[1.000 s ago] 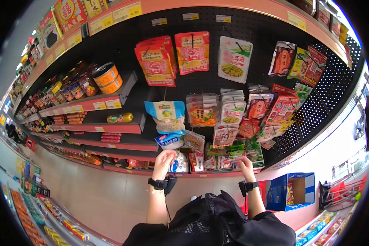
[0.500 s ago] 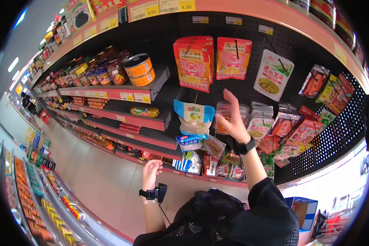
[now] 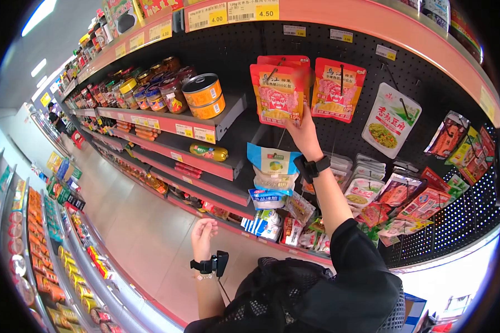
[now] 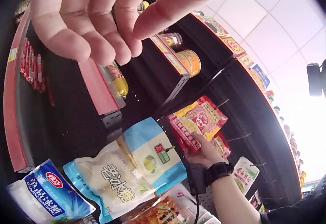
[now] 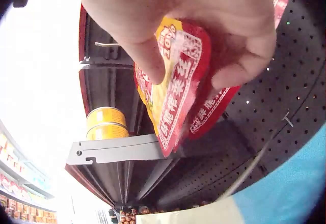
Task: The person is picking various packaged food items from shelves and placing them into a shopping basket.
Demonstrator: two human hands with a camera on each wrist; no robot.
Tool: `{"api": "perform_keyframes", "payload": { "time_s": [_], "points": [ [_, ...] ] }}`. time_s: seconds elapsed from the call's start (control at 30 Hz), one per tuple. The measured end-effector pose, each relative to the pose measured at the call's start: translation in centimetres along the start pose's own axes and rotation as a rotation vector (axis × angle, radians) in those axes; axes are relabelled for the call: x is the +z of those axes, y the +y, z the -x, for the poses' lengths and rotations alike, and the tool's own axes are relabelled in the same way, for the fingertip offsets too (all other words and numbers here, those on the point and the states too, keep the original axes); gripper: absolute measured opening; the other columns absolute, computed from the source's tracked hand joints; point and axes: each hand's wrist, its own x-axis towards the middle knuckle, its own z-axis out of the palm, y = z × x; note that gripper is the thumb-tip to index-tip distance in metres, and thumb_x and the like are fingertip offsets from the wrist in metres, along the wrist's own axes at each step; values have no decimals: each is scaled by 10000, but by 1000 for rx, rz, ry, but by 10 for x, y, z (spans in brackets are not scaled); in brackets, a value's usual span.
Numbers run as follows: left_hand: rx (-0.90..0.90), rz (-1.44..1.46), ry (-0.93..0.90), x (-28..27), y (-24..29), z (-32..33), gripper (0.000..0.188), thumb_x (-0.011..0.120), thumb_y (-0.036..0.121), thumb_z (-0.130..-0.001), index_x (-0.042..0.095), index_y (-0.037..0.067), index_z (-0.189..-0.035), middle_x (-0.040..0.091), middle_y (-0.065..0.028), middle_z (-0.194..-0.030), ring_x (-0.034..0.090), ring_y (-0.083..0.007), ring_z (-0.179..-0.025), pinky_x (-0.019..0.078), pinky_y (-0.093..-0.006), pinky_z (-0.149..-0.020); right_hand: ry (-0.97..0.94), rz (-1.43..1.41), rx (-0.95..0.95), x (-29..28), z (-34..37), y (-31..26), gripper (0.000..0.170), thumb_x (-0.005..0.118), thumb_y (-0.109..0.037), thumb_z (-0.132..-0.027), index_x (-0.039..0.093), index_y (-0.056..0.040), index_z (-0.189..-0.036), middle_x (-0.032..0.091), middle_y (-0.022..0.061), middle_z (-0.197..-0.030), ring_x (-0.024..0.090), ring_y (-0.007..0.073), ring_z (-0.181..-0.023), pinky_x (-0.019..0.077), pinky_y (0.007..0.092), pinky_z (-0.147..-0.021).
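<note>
My right hand (image 3: 304, 139) is raised to the pegboard, gripping the lower right corner of a red and yellow pickled mustard pouch (image 3: 273, 97). In the right wrist view, the thumb lies on the front of the pouch (image 5: 175, 94) and the fingers are behind it. More such pouches hang behind it. Alongside to the right hangs another red pouch (image 3: 339, 91). Lower down, my left hand (image 3: 204, 236) hangs in the air with loosely curled fingers, holding nothing. A blue-topped sugar bag (image 4: 127, 173) hangs below the right hand.
Orange cans (image 3: 204, 97) and jars stand on the shelf to the left. A white tofu packet (image 3: 391, 119) hangs to the right, with several other packets (image 3: 400, 188) on hooks below. Metal hooks jut from the pegboard (image 5: 300, 46). A second shelf row (image 3: 36, 238) lines the aisle's left side.
My right hand has risen from the lower packets, reached forward with spread fingers, and now grips the pickled mustard pouch. The left hand has dropped away from the sugar bags. The head view has turned left.
</note>
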Motion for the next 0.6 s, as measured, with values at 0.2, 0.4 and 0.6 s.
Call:
{"api": "perform_keyframes", "payload": {
  "time_s": [0.2,0.4,0.6],
  "points": [
    [-17,-11,19,10,0,-2,94,480,121,-778,513,46,-824,531,-34,-780,497,-99,-695,413,-237,-615,-161,-266,89,-1,8,0,253,500,-108,-784,447,43,-980,543,60,-877,480,62,-775,403,208,-675],
    [-58,17,-26,25,-8,-5,94,458,101,-794,519,45,-837,543,-19,-771,499,-70,-676,397,-192,-607,-224,-316,139,-17,24,-37,234,485,-119,-795,476,45,-960,562,58,-858,491,60,-758,408,210,-655],
    [-66,12,-88,30,-17,-10,94,458,103,-796,517,42,-837,544,-21,-767,499,-69,-672,397,-187,-601,-341,-440,182,-16,41,-59,239,498,-141,-792,482,43,-944,559,49,-846,492,64,-752,407,214,-664]
  ]
}}
